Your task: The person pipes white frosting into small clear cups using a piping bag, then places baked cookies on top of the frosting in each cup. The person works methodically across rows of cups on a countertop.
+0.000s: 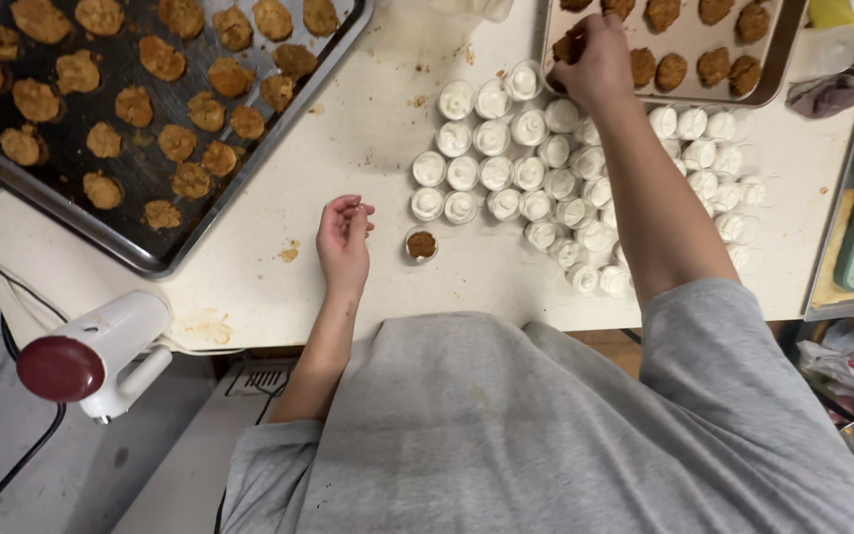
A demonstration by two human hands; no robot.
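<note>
- The white appliance (101,351) with its dark red cap hangs off the near-left edge of the table (368,129); I judge a knock from my elbow could send it to the floor.
- The dark baking tray (150,247) of brown cookies sits at the far left, one corner near the table edge. Bumping it could shake cookies loose.
- My left hand (345,240) rests on the table with fingers loosely curled, holding nothing that I can see. It lies just beside the small cup with brown crumbs (421,243), which stands apart from the rest. A careless sweep could tip that cup.
- The cream-filled cups (506,158) stand packed touching one another. My right forearm crosses directly above them, so dropping it could smear cream or topple a row.
- My right hand (595,59) is closed around a brown cookie (565,47) at the edge of the pale tray (773,79) at the far right. Squeezing too hard could crumble it over the cups below.
</note>
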